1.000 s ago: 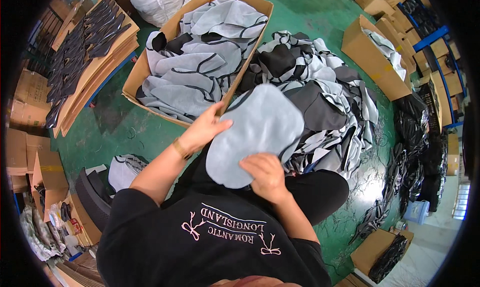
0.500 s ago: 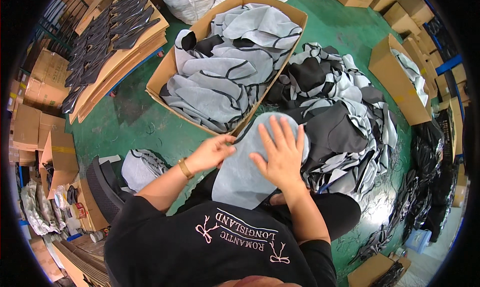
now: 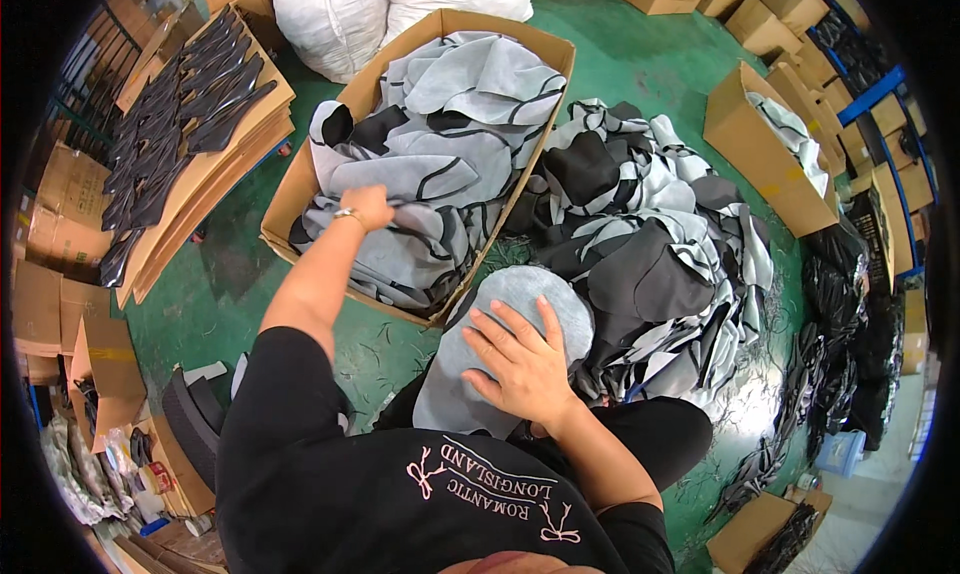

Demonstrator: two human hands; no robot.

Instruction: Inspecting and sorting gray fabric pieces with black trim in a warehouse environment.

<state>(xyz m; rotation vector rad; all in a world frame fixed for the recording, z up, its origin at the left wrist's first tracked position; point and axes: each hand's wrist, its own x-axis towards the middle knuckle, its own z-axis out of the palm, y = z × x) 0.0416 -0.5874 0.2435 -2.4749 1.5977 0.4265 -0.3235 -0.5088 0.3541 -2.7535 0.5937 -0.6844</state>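
Grey felt piece [image 3: 470, 384], oval in outline, lying flat on the seated person's lap just below the near corner of the large cardboard box [image 3: 300, 189]. The right hand [image 3: 520, 359] rests on it palm down with fingers spread, pressing rather than gripping. The left hand [image 3: 368, 206] is stretched out over the box and appears closed on the edge of one of the grey and black cut pieces [image 3: 440, 164] heaped inside; the exact grasp is too small to confirm. The box is filled nearly to its rim, whereas a loose heap of similar pieces [image 3: 650, 234] spreads across the green floor [image 3: 640, 64] to the right of it. By this showing the sorting is well begun but far from complete: one piece is in hand, a boxful lies stacked, and a large heap stands unhandled. Periphery: a second open carton [image 3: 755, 154] holding a few pieces at the right, and black shaped parts [image 3: 175, 114] laid on flattened cardboard at the left.
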